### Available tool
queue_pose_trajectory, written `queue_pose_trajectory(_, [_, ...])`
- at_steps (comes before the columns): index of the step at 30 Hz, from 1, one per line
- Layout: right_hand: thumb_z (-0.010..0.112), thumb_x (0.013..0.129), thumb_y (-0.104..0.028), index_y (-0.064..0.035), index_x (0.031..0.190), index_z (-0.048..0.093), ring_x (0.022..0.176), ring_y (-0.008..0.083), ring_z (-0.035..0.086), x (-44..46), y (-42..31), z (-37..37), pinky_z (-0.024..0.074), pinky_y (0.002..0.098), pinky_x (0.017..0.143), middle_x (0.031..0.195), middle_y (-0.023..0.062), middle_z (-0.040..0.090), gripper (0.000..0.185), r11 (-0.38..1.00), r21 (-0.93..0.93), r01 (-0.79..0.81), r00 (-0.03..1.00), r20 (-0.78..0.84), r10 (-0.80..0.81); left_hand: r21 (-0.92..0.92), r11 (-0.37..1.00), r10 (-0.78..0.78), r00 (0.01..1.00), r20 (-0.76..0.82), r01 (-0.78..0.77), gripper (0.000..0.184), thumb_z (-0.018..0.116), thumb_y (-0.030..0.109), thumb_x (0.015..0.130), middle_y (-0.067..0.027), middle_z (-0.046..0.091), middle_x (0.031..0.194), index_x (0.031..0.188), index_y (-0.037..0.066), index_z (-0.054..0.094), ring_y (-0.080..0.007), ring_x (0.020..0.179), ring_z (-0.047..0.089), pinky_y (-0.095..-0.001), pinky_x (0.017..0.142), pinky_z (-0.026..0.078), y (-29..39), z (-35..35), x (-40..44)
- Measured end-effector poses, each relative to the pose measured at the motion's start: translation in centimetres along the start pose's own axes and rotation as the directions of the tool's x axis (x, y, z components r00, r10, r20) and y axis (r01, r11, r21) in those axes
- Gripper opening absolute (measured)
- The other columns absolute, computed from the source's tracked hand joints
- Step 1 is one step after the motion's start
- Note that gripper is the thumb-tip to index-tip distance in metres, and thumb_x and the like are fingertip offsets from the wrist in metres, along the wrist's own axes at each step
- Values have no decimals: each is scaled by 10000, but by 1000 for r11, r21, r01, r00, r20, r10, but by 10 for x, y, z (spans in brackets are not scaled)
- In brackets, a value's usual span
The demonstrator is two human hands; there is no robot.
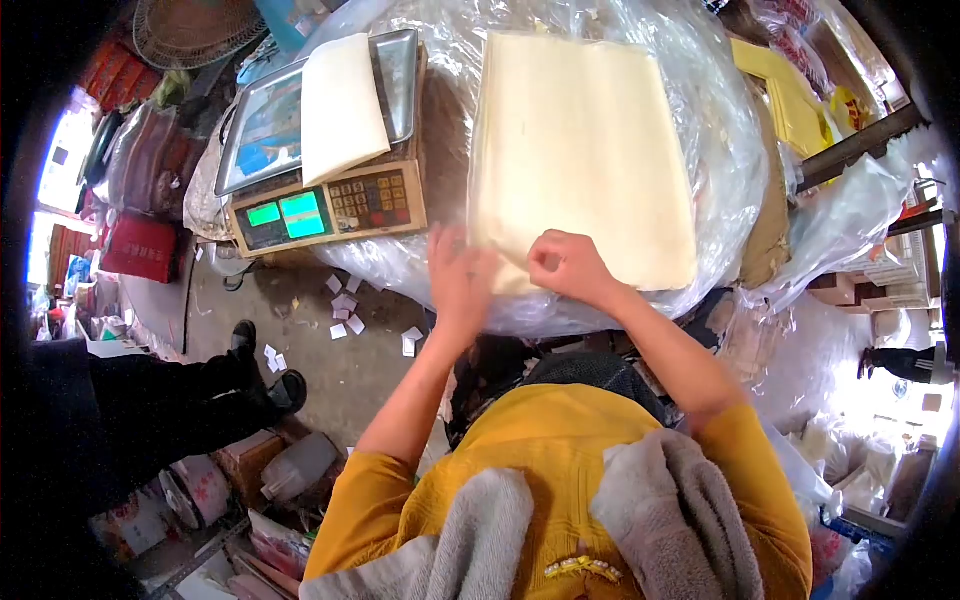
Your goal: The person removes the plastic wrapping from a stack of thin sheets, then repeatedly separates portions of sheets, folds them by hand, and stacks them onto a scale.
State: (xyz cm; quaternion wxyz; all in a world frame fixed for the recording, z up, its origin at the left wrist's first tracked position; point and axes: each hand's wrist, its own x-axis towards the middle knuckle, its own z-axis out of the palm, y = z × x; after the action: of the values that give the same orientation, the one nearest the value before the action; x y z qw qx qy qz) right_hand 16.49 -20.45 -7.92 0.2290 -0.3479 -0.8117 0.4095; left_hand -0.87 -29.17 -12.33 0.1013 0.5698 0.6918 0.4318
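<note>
Clear film (735, 140) covers the surface, crumpled and shiny, bulging past the cream stack (590, 150) that lies flat on it in front of the person. Around it the room is crowded: a grey floor (300, 300) with small paper bits (345, 305) scattered at the left, a red bag (140, 247) beyond them, a round fan grille (200, 30) at the far left, and yellow plastic (790, 95) at the far right. Another person's dark-clad legs (190, 395) reach in from the left.

Left of the stack, a scale (325, 208) shows two lit green displays, and a folded cream sheet (340, 110) lies across its metal pan (397, 85), hanging over the near rim onto the casing. Both hands stand in front of the stack's near edge and partly hide it. The left hand (462, 280) is at the near left corner, too blurred to tell whether its fingers are spread or together. The right hand (570, 268) is over the near edge, thumb and forefinger curled into a ring; whether they pinch a sheet, I cannot tell
</note>
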Motion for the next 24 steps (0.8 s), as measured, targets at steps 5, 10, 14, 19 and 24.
queue_pose_trajectory(5, [625,709,-99,-51,757,600,698,265,578,-2,5,7,481,348,631,729,87,584,73,977,-142,161,987,19,-160,-63,990,-123,991,42,126,175,601,180,790,-216,447,1348,814,25,680,-462,1287,309,-516,1070,241,-13,13,10])
queue_pose_trajectory(10, [646,735,-155,-51,795,623,757,282,578,1,3,12,486,367,694,749,93,589,123,954,-203,223,975,20,-223,-194,957,-202,975,88,216,179,556,133,778,-169,435,1387,792,-1,673,-454,1310,283,-505,1098,183,-18,14,12])
queue_pose_trajectory(14, [625,782,-208,-49,815,661,794,291,585,3,7,21,488,379,735,807,112,623,167,957,-189,221,974,0,-225,-250,936,-223,967,121,247,176,544,116,768,-158,425,1406,778,-6,671,-447,1331,258,-490,1116,136,-17,11,13])
queue_pose_trajectory(19, [606,847,-229,-45,845,674,742,222,609,6,6,12,497,337,699,818,91,648,196,999,-52,1,1000,26,1,-190,958,-192,971,141,216,169,552,114,761,-167,428,1402,754,-18,658,-441,1339,250,-486,1106,180,-21,9,11])
queue_pose_trajectory(24, [589,879,-202,-33,845,625,672,91,549,13,21,-26,461,256,605,744,9,600,177,663,677,-318,845,-115,523,-54,991,-120,993,8,120,180,587,41,742,-180,487,1325,914,-11,606,-414,1295,326,-458,1070,257,-6,2,7])
